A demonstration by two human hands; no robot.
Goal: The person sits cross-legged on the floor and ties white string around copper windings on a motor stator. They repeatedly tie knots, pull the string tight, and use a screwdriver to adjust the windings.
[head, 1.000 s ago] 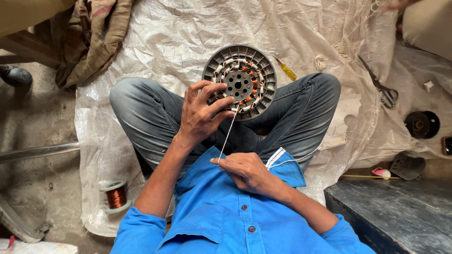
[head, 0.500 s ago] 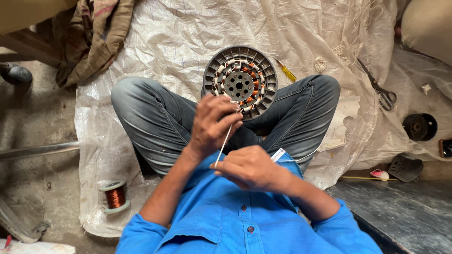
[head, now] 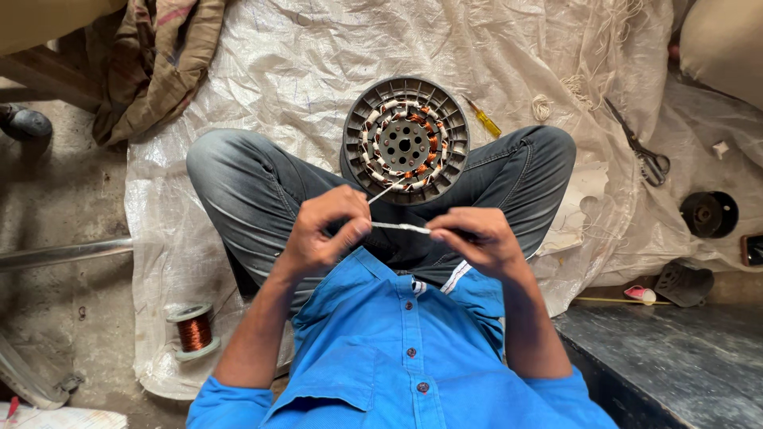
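Observation:
A round grey motor stator [head: 405, 139] with copper windings and white insulation rests between my crossed legs in grey jeans. A white cord [head: 400, 227] runs from the stator's near rim toward me. My left hand [head: 322, 232] pinches the cord near its middle. My right hand [head: 474, 238] pinches the cord's other end, and the stretch between both hands lies almost level. Both hands hover just in front of the stator, above my lap.
A white woven sheet [head: 278, 71] covers the floor. A yellow-handled screwdriver [head: 485, 121] lies beside the stator, scissors [head: 640, 151] to the right, a black round part [head: 708, 213] further right. A copper wire spool [head: 193, 330] stands at my left. Crumpled cloth [head: 155, 63] lies upper left.
My left hand came off the stator rim and drew back toward my chest. Both hands now hold the cord stretched sideways between them instead of running up to the stator.

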